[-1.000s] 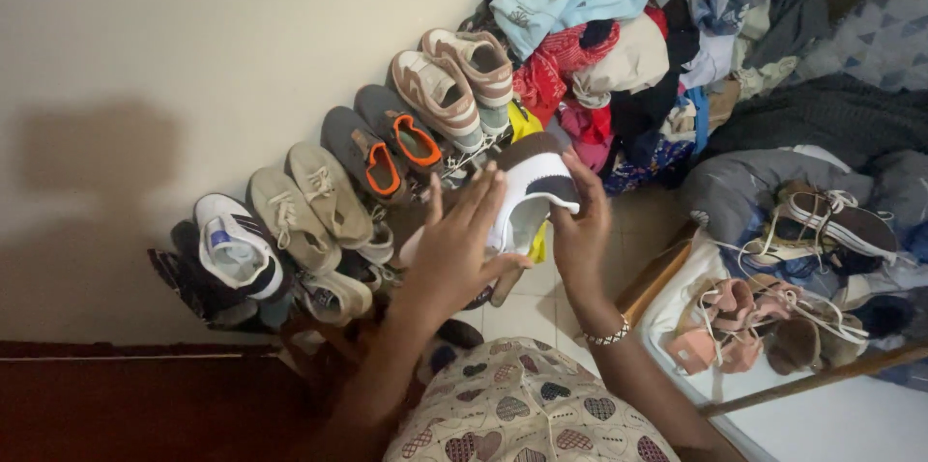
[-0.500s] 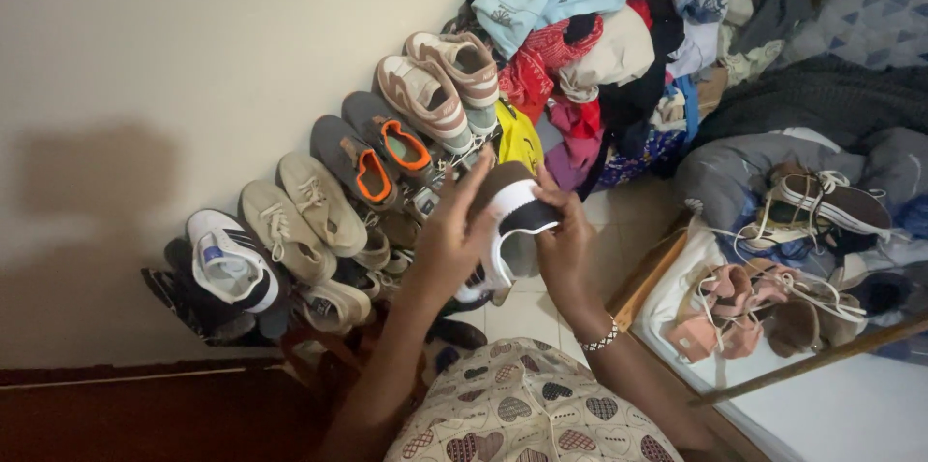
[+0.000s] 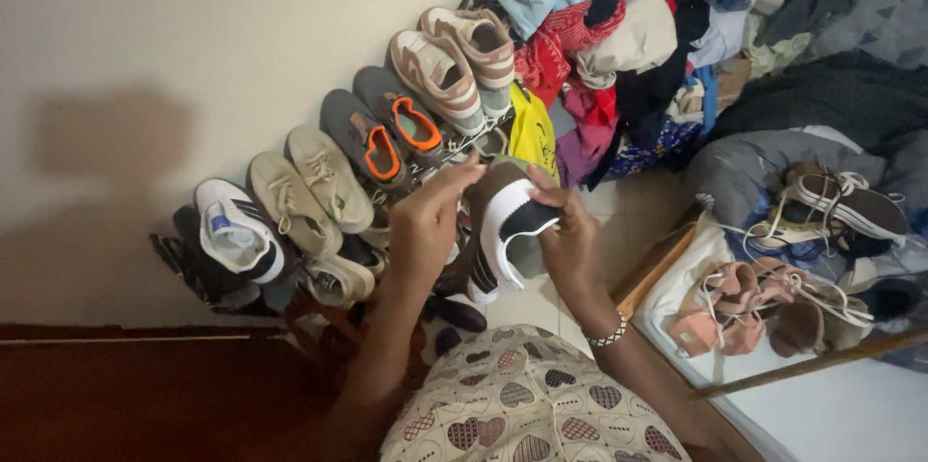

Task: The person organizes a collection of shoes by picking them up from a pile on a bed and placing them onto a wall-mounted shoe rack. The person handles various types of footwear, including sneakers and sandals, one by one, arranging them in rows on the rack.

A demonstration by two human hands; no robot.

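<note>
Since a moment ago you have lowered the brown-and-white shoe (image 3: 505,230) nearer the shoe rack (image 3: 319,312). Your left hand (image 3: 425,220) and right hand (image 3: 565,235) clasp its sides, fingers closed round it. It is not yet shelved; its long axis runs near-to-far, opening facing right.

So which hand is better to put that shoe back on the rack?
Probably the left hand: it grips the white and brown shoe on the rack side. The right hand is farther away.
</note>
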